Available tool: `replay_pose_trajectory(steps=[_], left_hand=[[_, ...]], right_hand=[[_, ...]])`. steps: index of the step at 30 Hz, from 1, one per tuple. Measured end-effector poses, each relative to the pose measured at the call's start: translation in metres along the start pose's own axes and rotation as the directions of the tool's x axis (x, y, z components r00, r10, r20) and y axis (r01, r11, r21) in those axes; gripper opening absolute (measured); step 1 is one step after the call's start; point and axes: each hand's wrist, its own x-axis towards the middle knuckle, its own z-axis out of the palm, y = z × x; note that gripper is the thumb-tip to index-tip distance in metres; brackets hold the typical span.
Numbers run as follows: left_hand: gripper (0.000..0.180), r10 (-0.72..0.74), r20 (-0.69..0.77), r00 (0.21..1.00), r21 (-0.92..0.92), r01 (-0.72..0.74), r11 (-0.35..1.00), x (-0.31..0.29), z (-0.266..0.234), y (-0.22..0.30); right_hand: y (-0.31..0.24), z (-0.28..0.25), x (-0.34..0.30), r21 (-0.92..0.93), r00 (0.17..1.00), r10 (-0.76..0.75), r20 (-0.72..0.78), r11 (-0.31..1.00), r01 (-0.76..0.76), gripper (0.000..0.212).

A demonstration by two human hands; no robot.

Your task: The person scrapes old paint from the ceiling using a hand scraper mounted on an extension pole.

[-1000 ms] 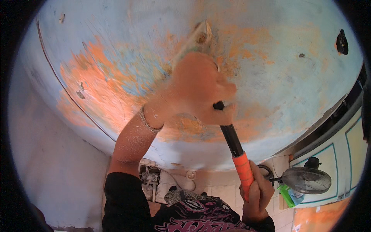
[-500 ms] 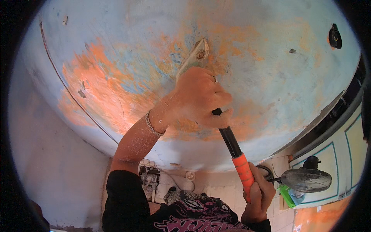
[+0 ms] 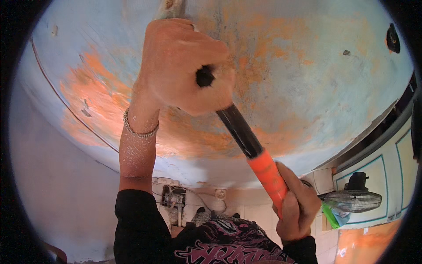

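Observation:
A long-handled tool (image 3: 239,130) with a black shaft and an orange grip (image 3: 269,178) slants across the middle of the head view. My left hand (image 3: 187,66) is closed around its upper black part, with a bracelet on the wrist and pale dust on the forearm. Lower right, my right hand (image 3: 300,203) wraps the orange grip near its bottom end. Past my left hand a pale, worn, wood-like piece (image 3: 168,9) sticks out at the top edge; its far end is out of view. Behind the tool spreads a light-blue surface with orange patches (image 3: 263,48).
A thin cable (image 3: 66,102) runs down the painted surface at left. A dark fitting (image 3: 392,38) sits at upper right. Lower right are a black fan (image 3: 354,200), a green bag (image 3: 330,215) and a pale panelled door (image 3: 367,180). Pipework (image 3: 173,196) shows low, left of centre.
My left hand has moved up and to the left, nearer to me, carrying the tool's upper part. More black shaft shows below it. My right hand keeps its hold on the orange grip.

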Motion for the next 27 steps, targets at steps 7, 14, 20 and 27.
replay_pose_trajectory(steps=[7, 14, 20, 27], left_hand=[[0.029, -0.03, 0.005, 1.0, -0.177, 0.031, 0.984, -0.022, 0.032, 0.038], [0.033, -0.075, 0.1, 0.992, -0.246, 0.098, 0.964, -0.017, 0.03, 0.049], [0.032, -0.028, 0.098, 0.995, -0.23, 0.05, 0.972, -0.015, 0.028, 0.046], [0.031, -0.074, 0.063, 0.995, -0.21, 0.085, 0.974, -0.022, 0.044, 0.052]], right_hand=[[-0.007, -0.012, -0.042, 0.018, 0.985, 0.173, -0.027, 0.985, -0.172, 0.053], [-0.019, -0.009, -0.068, -0.171, 0.953, 0.096, -0.287, 0.974, -0.149, 0.054], [-0.031, -0.01, -0.059, -0.025, 0.985, 0.102, -0.14, 0.994, -0.107, 0.048], [-0.018, -0.029, -0.053, -0.128, 0.981, 0.189, -0.037, 0.973, -0.193, 0.044]])
